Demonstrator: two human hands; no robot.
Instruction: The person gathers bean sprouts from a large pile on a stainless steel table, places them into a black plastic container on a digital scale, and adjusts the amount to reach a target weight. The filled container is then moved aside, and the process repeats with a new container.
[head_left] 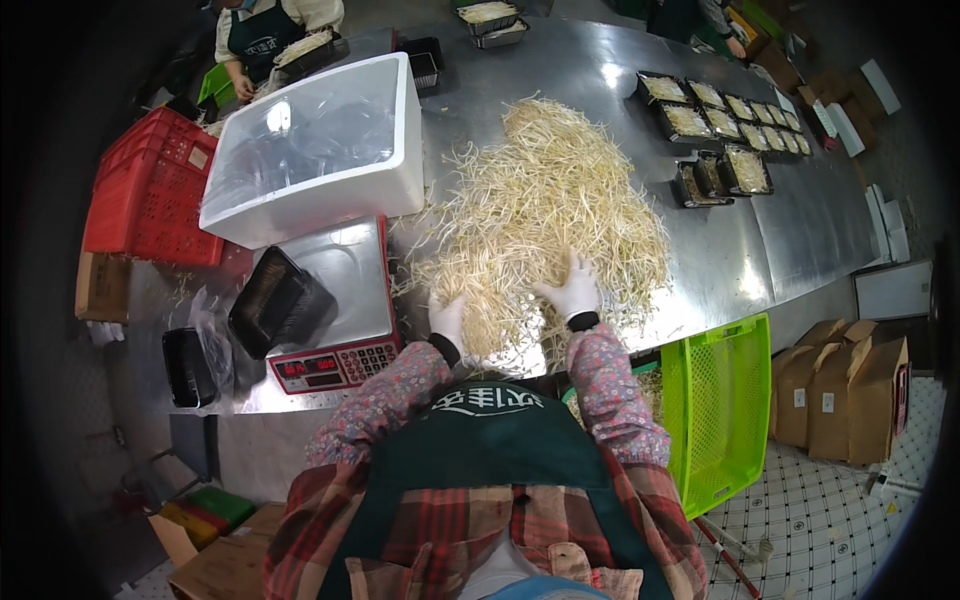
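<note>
While the left hand [447,318] rests, the right hand [574,288] presses the sprout pile [545,205].

steel table [800,230], glare spots | pale tiled floor [830,520] | cardboard boxes [840,395] | red crate [150,190]

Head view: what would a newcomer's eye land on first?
The big pile of pale bean sprouts spread across the middle of the steel table, with both white-gloved hands, left hand and right hand, pressed into its near edge. Next, the large white tub at upper left behind the scale, and the bright green crate at lower right.
</note>
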